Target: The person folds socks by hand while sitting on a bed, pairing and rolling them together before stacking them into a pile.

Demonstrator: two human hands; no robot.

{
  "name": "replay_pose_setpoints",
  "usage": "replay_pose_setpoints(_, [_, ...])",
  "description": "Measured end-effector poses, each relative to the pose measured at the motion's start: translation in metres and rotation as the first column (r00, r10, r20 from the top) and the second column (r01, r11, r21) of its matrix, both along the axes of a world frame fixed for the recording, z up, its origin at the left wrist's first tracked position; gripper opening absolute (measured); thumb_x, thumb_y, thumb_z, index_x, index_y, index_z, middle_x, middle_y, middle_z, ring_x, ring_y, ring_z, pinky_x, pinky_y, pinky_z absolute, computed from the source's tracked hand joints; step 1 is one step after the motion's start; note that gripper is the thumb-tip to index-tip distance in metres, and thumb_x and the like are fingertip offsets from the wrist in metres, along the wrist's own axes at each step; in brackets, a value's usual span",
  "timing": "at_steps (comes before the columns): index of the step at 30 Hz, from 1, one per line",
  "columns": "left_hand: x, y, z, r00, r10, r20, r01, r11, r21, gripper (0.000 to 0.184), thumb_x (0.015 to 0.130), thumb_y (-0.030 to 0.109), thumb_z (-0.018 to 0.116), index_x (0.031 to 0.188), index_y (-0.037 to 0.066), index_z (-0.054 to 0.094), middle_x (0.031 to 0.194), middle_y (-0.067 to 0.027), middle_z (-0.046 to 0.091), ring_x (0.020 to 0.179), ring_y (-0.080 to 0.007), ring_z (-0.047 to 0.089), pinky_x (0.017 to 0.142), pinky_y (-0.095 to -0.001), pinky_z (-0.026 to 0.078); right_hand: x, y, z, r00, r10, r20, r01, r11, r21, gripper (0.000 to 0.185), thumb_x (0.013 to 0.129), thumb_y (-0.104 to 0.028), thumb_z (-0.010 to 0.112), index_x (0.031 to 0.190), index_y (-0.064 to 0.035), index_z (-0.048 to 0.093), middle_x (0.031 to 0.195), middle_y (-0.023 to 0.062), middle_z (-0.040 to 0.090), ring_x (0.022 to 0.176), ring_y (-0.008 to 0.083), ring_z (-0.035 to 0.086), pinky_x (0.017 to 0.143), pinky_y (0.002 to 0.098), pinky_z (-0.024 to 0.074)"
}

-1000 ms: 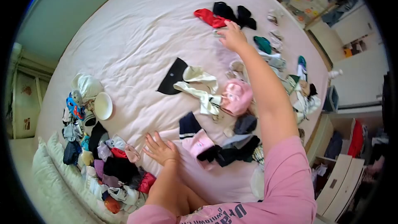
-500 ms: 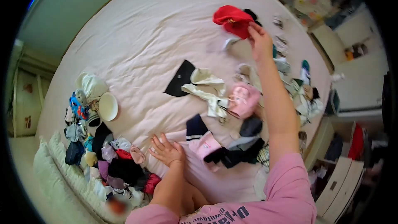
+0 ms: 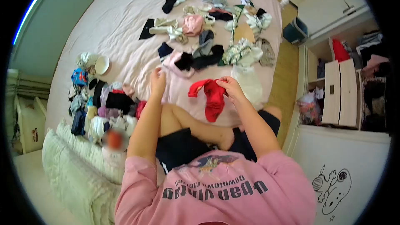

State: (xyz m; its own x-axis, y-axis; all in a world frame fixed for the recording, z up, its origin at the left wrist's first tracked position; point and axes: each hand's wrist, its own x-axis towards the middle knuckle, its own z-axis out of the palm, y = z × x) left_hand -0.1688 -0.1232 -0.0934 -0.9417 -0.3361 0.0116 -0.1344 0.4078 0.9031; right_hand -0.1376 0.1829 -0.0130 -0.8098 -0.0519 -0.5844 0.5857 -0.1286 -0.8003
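Observation:
My right hand (image 3: 232, 89) pinches the edge of a red sock (image 3: 213, 100), which hangs folded above my crossed legs; its far side is hidden. My left hand (image 3: 158, 82) is raised over the bed to the left of it, its fingers loosely bent and apart, with nothing in them. Just beyond the hands lie a pink sock (image 3: 175, 61) and a black sock (image 3: 208, 58). Farther off, a pink cloth piece (image 3: 193, 25) rests beside cream socks (image 3: 164, 29) and a dark piece of fabric (image 3: 146, 30).
Many small garments and a white bowl (image 3: 102, 65) are heaped on the left side of the bed (image 3: 121, 29). Pale pillows (image 3: 71, 166) lie at the lower left. To the right stand a wardrobe with pulled-out drawers (image 3: 341, 93) and a dark bin (image 3: 295, 30).
My right hand has brought the red sock from the far side of the bed back towards my body. My left hand has lifted off the sheet. The view has tilted down.

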Motion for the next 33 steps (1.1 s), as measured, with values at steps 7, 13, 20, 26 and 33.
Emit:
replay_pose_setpoints(7, [0.139,0.111,0.103,0.728,-0.678,0.098,0.383,0.520,0.763,0.022,0.090,0.025,0.047,0.099,0.006,0.055,0.086,-0.0034,0.059,0.075,-0.0117,0.057,0.065,-0.0242,0.047,0.096,0.010,0.030,0.863,-0.321,-0.389,0.218,0.933,-0.287,0.010,0.080,-0.004,0.060,0.089,-0.0021,0.057,0.083,0.0030,0.058,0.074,0.0090,0.054,0.067,0.0211,0.0440])
replay_pose_setpoints(13, [0.194,0.164,0.133,0.893,-0.447,-0.047,0.104,0.103,0.989,0.023,0.091,0.023,0.045,0.109,0.009,0.047,0.097,-0.0047,0.056,0.084,-0.0157,0.057,0.072,-0.0275,0.048,0.162,0.000,0.077,0.605,0.291,-0.742,-0.036,0.940,0.339,0.015,0.072,0.001,0.064,0.081,-0.0045,0.053,0.078,-0.0016,0.051,0.073,0.0081,0.048,0.068,0.0212,0.0403])
replay_pose_setpoints(20, [0.206,0.169,0.121,0.862,-0.507,0.012,0.152,0.280,0.948,0.022,0.086,0.011,0.054,0.105,0.002,0.052,0.097,-0.0053,0.058,0.087,-0.0130,0.056,0.074,-0.0266,0.047,0.188,0.008,0.058,0.782,0.146,-0.605,-0.041,0.982,0.184,0.032,0.072,-0.003,0.066,0.100,-0.0029,0.049,0.090,0.0026,0.052,0.084,0.0094,0.050,0.076,0.0234,0.0423])
replay_pose_setpoints(26, [0.210,0.172,0.118,0.849,-0.528,0.022,0.197,0.355,0.914,0.018,0.084,0.008,0.057,0.102,0.005,0.054,0.096,-0.0050,0.058,0.086,-0.0111,0.056,0.074,-0.0245,0.048,0.186,0.014,0.057,0.762,0.210,-0.613,-0.045,0.961,0.273,0.031,0.073,-0.004,0.064,0.100,-0.0037,0.048,0.089,0.0024,0.052,0.078,0.0080,0.051,0.068,0.0208,0.0431])
replay_pose_setpoints(33, [0.202,0.165,0.122,0.918,-0.391,-0.062,0.124,0.136,0.983,0.018,0.087,0.013,0.050,0.102,0.004,0.051,0.101,-0.0088,0.058,0.091,-0.0175,0.057,0.080,-0.0305,0.046,0.172,0.028,0.033,0.937,-0.022,-0.348,-0.038,0.986,-0.163,0.016,0.083,-0.009,0.054,0.099,-0.0047,0.050,0.088,0.0051,0.057,0.080,0.0133,0.058,0.070,0.0259,0.0482])
